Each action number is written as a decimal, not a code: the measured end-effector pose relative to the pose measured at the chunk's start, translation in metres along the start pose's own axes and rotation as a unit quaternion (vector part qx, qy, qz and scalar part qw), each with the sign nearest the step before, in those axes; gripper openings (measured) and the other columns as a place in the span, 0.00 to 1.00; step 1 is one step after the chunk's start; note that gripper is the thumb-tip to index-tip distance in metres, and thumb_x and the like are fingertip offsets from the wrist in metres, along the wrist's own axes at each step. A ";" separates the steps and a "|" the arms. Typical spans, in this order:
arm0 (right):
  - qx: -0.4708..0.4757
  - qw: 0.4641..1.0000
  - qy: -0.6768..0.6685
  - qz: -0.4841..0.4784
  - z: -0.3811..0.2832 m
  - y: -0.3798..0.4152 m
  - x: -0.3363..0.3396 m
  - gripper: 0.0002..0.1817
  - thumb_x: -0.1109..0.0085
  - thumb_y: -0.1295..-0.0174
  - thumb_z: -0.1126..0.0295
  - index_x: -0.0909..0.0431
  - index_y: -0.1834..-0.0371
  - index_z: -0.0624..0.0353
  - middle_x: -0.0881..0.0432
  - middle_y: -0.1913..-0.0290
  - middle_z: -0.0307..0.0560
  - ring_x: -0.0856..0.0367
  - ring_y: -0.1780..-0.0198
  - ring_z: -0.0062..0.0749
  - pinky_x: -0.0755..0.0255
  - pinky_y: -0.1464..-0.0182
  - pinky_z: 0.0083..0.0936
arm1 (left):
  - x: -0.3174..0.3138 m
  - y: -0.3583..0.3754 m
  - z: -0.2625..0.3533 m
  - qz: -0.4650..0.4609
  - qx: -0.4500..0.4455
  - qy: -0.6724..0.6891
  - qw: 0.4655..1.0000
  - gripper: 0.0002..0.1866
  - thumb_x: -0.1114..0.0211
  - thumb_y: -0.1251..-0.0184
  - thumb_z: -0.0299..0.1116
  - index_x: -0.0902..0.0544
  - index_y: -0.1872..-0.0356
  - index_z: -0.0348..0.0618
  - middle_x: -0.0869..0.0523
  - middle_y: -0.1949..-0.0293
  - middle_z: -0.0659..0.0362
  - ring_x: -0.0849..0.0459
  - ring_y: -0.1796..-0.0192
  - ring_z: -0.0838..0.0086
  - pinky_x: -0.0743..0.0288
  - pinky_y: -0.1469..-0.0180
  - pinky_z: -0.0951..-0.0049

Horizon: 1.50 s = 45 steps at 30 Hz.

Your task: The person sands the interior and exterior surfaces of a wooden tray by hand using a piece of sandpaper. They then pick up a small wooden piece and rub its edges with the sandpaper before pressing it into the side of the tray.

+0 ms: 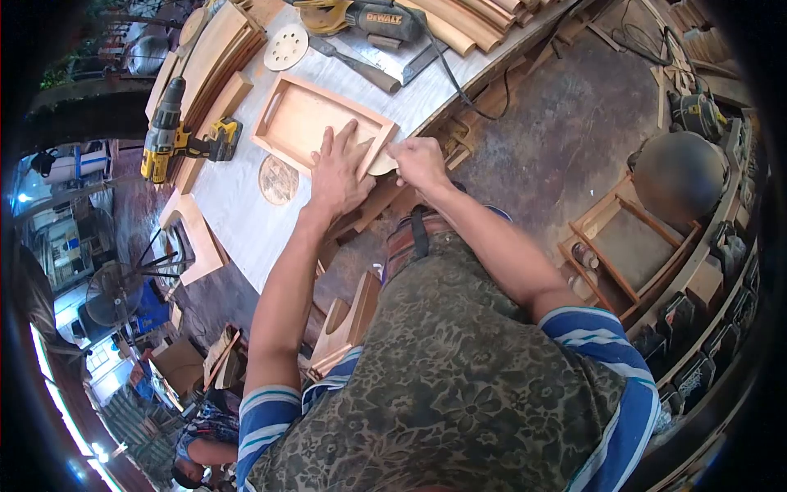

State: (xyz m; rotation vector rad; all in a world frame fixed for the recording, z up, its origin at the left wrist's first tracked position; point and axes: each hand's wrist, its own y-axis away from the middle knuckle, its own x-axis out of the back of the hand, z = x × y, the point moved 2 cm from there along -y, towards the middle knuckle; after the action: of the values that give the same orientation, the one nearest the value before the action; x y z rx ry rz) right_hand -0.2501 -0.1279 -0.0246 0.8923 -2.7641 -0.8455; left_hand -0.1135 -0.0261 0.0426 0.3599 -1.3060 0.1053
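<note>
A shallow wooden tray (pixel 303 115) lies on the light workbench (pixel 238 205), one corner near the bench edge. My left hand (pixel 338 174) rests on the tray's near side, its fingers spread over the tray floor and rim. Just outside the tray's right end, my right hand (pixel 420 164) is closed around a pale round sanding disc (pixel 383 163), which is partly hidden by the fingers. The disc lies against the outer face of the tray's end. A round sanding disc (pixel 279 179) lies on the bench left of my left hand.
A yellow drill (pixel 168 139) lies at the left by curved wooden pieces (pixel 215 61). Beyond the tray are a perforated disc (pixel 286 47), a chisel-like tool (pixel 361 69) and a corded sander (pixel 369 20). Another person (pixel 215 453) is at the lower left.
</note>
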 end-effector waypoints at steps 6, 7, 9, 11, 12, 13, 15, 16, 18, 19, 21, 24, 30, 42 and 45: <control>0.015 0.999 0.041 -0.026 -0.003 0.005 -0.003 0.18 0.36 0.37 0.64 0.16 0.76 0.70 0.16 0.82 0.50 0.14 0.82 0.34 0.18 0.74 0.32 | -0.008 -0.007 -0.008 -0.020 -0.010 -0.015 1.000 0.38 0.22 0.48 0.36 0.21 0.31 0.57 0.40 0.19 0.54 0.48 0.17 0.37 0.38 0.28 0.19; 0.018 0.999 0.031 -0.014 0.000 0.003 -0.003 0.18 0.36 0.36 0.63 0.15 0.76 0.70 0.16 0.82 0.50 0.14 0.82 0.34 0.18 0.75 0.32 | -0.006 -0.005 -0.007 -0.017 -0.005 -0.004 1.000 0.37 0.23 0.49 0.36 0.21 0.31 0.57 0.40 0.19 0.53 0.48 0.17 0.37 0.38 0.28 0.19; 0.022 0.999 0.023 -0.007 0.000 -0.003 0.001 0.18 0.35 0.36 0.62 0.14 0.76 0.69 0.16 0.83 0.49 0.14 0.82 0.34 0.19 0.75 0.32 | -0.002 -0.003 -0.002 -0.013 0.004 0.009 1.000 0.37 0.23 0.49 0.36 0.20 0.32 0.57 0.40 0.19 0.53 0.48 0.17 0.37 0.38 0.27 0.19; 0.032 0.998 0.043 0.015 -0.005 -0.009 0.008 0.19 0.35 0.35 0.60 0.13 0.75 0.67 0.16 0.82 0.49 0.14 0.81 0.34 0.18 0.73 0.33 | 0.003 -0.002 0.003 -0.006 -0.004 0.001 1.000 0.37 0.24 0.48 0.39 0.21 0.31 0.57 0.41 0.18 0.53 0.48 0.16 0.38 0.38 0.27 0.19; 0.033 0.998 0.043 0.013 -0.010 -0.003 0.007 0.19 0.35 0.35 0.60 0.13 0.75 0.67 0.16 0.82 0.49 0.14 0.81 0.34 0.18 0.73 0.33 | 0.005 -0.001 0.002 -0.005 -0.003 -0.001 1.000 0.37 0.24 0.48 0.39 0.21 0.31 0.57 0.41 0.18 0.53 0.48 0.16 0.38 0.38 0.27 0.19; 0.038 0.996 0.086 -0.003 -0.018 0.005 0.008 0.19 0.35 0.35 0.59 0.12 0.75 0.65 0.16 0.82 0.49 0.14 0.81 0.34 0.18 0.71 0.33 | 0.005 -0.002 0.001 -0.015 0.000 -0.007 1.000 0.38 0.24 0.48 0.40 0.21 0.30 0.57 0.41 0.18 0.53 0.47 0.16 0.39 0.38 0.27 0.20; 0.041 0.988 0.145 -0.036 -0.019 0.001 0.013 0.19 0.35 0.36 0.57 0.12 0.75 0.63 0.15 0.82 0.48 0.13 0.79 0.36 0.17 0.66 0.34 | 0.004 -0.004 0.000 -0.017 0.005 -0.010 1.000 0.39 0.24 0.48 0.42 0.22 0.30 0.58 0.41 0.18 0.53 0.47 0.16 0.39 0.38 0.27 0.20; 0.046 0.987 0.150 -0.038 -0.013 -0.005 0.016 0.19 0.35 0.36 0.57 0.12 0.75 0.63 0.15 0.82 0.48 0.13 0.79 0.36 0.17 0.66 0.34 | 0.002 -0.002 -0.001 -0.004 0.000 -0.008 1.000 0.39 0.23 0.48 0.42 0.22 0.29 0.58 0.41 0.18 0.52 0.46 0.17 0.39 0.39 0.27 0.21; 0.093 0.979 0.169 -0.065 -0.006 -0.011 0.026 0.18 0.35 0.39 0.57 0.11 0.72 0.63 0.15 0.82 0.47 0.12 0.77 0.38 0.17 0.66 0.34 | -0.001 0.001 -0.003 0.015 0.001 -0.004 1.000 0.40 0.23 0.48 0.42 0.23 0.29 0.59 0.40 0.19 0.52 0.46 0.17 0.40 0.39 0.26 0.22; 0.061 0.973 0.205 -0.086 -0.003 -0.008 0.035 0.17 0.34 0.42 0.58 0.09 0.70 0.64 0.14 0.81 0.48 0.12 0.76 0.36 0.18 0.65 0.33 | -0.001 0.000 -0.002 0.045 0.001 0.023 0.999 0.40 0.23 0.49 0.42 0.23 0.28 0.59 0.39 0.19 0.51 0.45 0.17 0.40 0.41 0.25 0.23; 0.049 0.978 0.185 -0.080 0.011 0.006 0.061 0.17 0.32 0.42 0.59 0.09 0.67 0.66 0.12 0.77 0.49 0.14 0.76 0.32 0.19 0.65 0.31 | -0.004 0.002 -0.002 0.076 0.003 0.055 0.996 0.41 0.22 0.49 0.42 0.23 0.28 0.60 0.39 0.20 0.50 0.44 0.17 0.40 0.42 0.24 0.25; 0.024 0.993 0.112 -0.035 0.020 0.030 0.107 0.15 0.29 0.41 0.63 0.09 0.64 0.67 0.11 0.72 0.47 0.14 0.72 0.30 0.21 0.65 0.29 | -0.003 0.004 -0.004 0.100 -0.014 0.032 0.994 0.41 0.20 0.51 0.40 0.22 0.30 0.55 0.34 0.23 0.45 0.40 0.20 0.37 0.39 0.21 0.39; 0.210 0.954 0.197 0.086 -0.028 0.072 0.151 0.14 0.30 0.37 0.66 0.09 0.55 0.64 0.11 0.65 0.47 0.13 0.63 0.30 0.23 0.62 0.27 | -0.005 0.024 0.009 0.151 -0.016 -0.004 0.988 0.38 0.20 0.46 0.42 0.22 0.31 0.48 0.28 0.28 0.46 0.37 0.21 0.41 0.45 0.21 0.31; 0.602 0.580 0.542 -0.089 -0.104 -0.006 -0.057 0.19 0.35 0.34 0.64 0.15 0.42 0.60 0.17 0.45 0.48 0.19 0.42 0.45 0.24 0.42 0.44 | -0.025 0.074 0.008 0.366 0.137 0.196 0.899 0.32 0.29 0.37 0.32 0.27 0.31 0.34 0.28 0.32 0.41 0.32 0.27 0.42 0.44 0.22 0.35; 0.552 0.504 0.635 -0.198 -0.091 -0.022 -0.075 0.26 0.40 0.30 0.53 0.18 0.39 0.64 0.20 0.36 0.52 0.26 0.31 0.51 0.32 0.30 0.51 | -0.027 0.067 -0.037 0.456 0.205 0.255 0.828 0.33 0.32 0.33 0.32 0.30 0.28 0.31 0.31 0.31 0.34 0.32 0.27 0.39 0.38 0.23 0.47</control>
State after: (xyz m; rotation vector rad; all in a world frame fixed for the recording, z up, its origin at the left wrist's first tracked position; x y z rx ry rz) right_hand -0.1525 -0.1435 0.0440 1.3667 -1.3170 1.3674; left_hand -0.1048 0.0520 0.0225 0.0218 -0.8060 1.2303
